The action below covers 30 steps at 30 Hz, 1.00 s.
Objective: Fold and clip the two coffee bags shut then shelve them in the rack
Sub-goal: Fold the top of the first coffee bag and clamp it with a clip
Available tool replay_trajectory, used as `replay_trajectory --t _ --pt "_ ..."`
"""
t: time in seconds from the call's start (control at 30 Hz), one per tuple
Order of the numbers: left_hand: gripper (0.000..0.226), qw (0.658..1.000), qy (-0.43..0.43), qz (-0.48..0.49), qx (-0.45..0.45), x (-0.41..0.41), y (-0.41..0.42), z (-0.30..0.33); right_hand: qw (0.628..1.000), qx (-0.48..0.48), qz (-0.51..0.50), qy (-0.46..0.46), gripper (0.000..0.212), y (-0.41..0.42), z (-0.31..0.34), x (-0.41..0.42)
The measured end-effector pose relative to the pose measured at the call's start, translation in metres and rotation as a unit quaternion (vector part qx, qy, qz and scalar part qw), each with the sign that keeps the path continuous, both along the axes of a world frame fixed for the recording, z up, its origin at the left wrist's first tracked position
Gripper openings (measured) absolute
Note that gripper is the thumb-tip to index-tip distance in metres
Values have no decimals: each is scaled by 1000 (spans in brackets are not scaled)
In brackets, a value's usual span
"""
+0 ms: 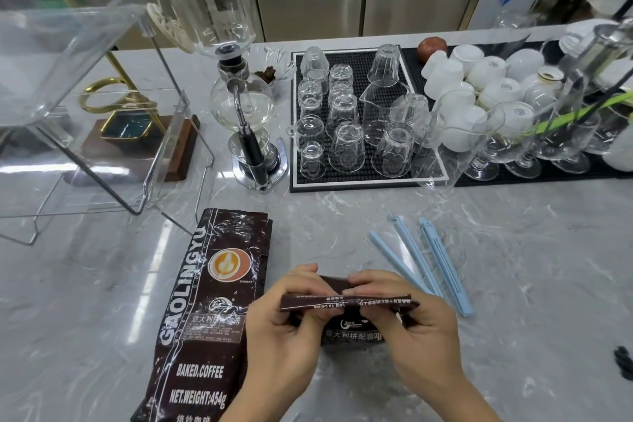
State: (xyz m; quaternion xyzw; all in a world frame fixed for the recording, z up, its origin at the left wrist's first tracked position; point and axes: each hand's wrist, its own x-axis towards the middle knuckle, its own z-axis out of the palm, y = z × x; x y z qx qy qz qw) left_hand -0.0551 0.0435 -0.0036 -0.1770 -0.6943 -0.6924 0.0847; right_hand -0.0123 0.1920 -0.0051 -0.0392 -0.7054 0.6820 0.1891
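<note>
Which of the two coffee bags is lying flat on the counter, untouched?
The left bag, label up on the counter. The other bag is held in both hands, its top being folded.

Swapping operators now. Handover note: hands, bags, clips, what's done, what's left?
Left hand and right hand: both pinching the folded top of the near bag, fold in progress.
Second bag: flat on the counter to the left, untouched, no clip.
Two blue clips: loose on the counter, right of the hands.
Rack: far left, no bags in it.
Done: nothing finished.
Left: finish the fold, clip it, fold and clip the second, shelve both.
</note>
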Motion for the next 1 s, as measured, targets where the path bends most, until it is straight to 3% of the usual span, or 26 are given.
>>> replay_trajectory --t 0.13,0.23,0.3,0.4,0.5,0.6,0.67,0.77,1.0 --pt "10 1000 -6 6 -4 -1 -1 -4 999 32 28 -11 20 6 0 1" --pt "9 1000 -7 -8 2 -1 -1 -3 999 32 39 -5 35 19 0 3" --pt "8 1000 -4 -16 6 -2 -2 -2 999 31 23 -12 46 30 -1 4" --pt "6 1000 -7 -24 10 -2 -3 -2 990 116 -56 -54 45 48 -11 6" --pt "16 1000 -10 -20 16 -2 -2 0 955 242 -141 -98 30 63 -25 1" --pt "20 1000 -18 -13 16 -3 -2 0 894 415 -138 -97 29 75 -43 -8" --pt "21 1000 -24 -10 14 -2 -3 -2 859 483 -123 -116 32 77 -52 -13" --pt "22 999 -31 -7 11 -2 -3 -2 842 509 -117 -136 37 74 -57 -16" --pt "21 999 -27 -21 13 -1 -3 1 839 512 -118 -141 32 72 -57 -18"
